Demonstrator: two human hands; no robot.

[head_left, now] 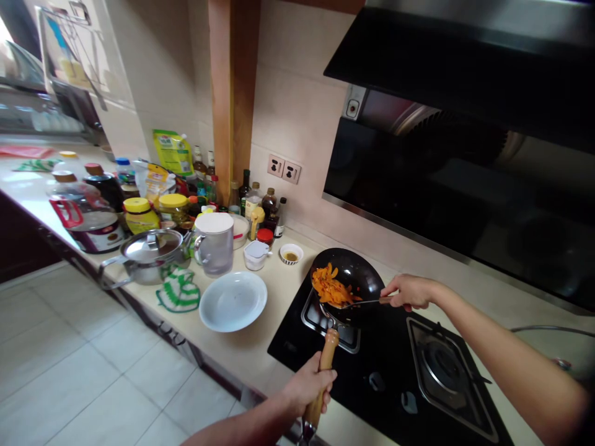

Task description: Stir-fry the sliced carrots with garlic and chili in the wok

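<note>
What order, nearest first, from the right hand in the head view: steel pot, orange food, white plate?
1. Orange food, left of the right hand, in wok.
2. White plate, on counter left of stove.
3. Steel pot, farther left.

The orange food [330, 285] partly hides the head of the spatula [369, 301] from me. The hood [441, 56] and glass lid [560, 347] are cut off at right, the far-left rack [45, 52] is blurred, and 1 bottle label [252, 205] is too small to read.

black wok [356, 272]: above hob [385, 359] | orange slices [331, 286]: heaped left | spatula [367, 301]: tip at slices
</note>
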